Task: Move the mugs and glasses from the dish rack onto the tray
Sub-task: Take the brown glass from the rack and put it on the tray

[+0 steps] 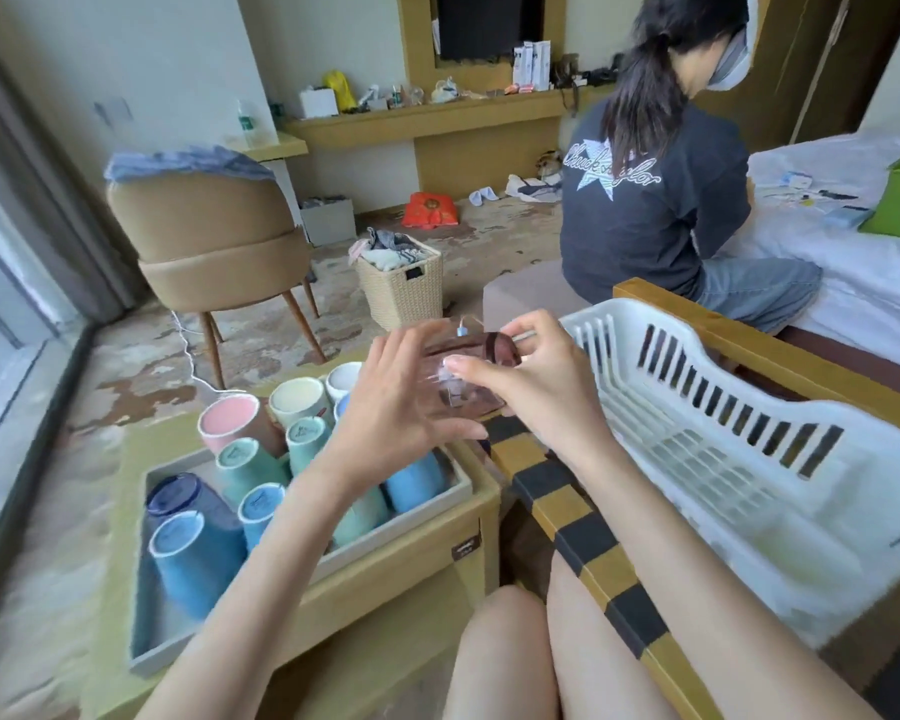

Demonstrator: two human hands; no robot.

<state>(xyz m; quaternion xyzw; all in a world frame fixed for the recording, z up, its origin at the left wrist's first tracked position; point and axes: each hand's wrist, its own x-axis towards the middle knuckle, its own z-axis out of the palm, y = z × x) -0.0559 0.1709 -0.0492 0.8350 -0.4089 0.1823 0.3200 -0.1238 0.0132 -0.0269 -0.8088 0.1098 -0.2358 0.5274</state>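
Note:
A clear pinkish-brown glass (481, 368) lies on its side in the air between the tray and the rack. My right hand (536, 374) grips it from the right, thumb across its side. My left hand (401, 402) cups it from the left with curled fingers. Below my left arm sits the grey tray (461, 485), holding several upturned mugs: pink (230, 423), cream (297, 402), mint (307, 439), light blue (188, 553) and a dark blue glass (175, 493). The white plastic dish rack (739, 439) stands on the right and looks bare inside.
The tray rests on a low wooden stool (385, 579). The rack sits on a yellow-and-black checked table (572, 506). My bare knees (510, 652) are below. A tan chair (214, 252), a wicker basket (401, 288) and a seated person (655, 200) are beyond.

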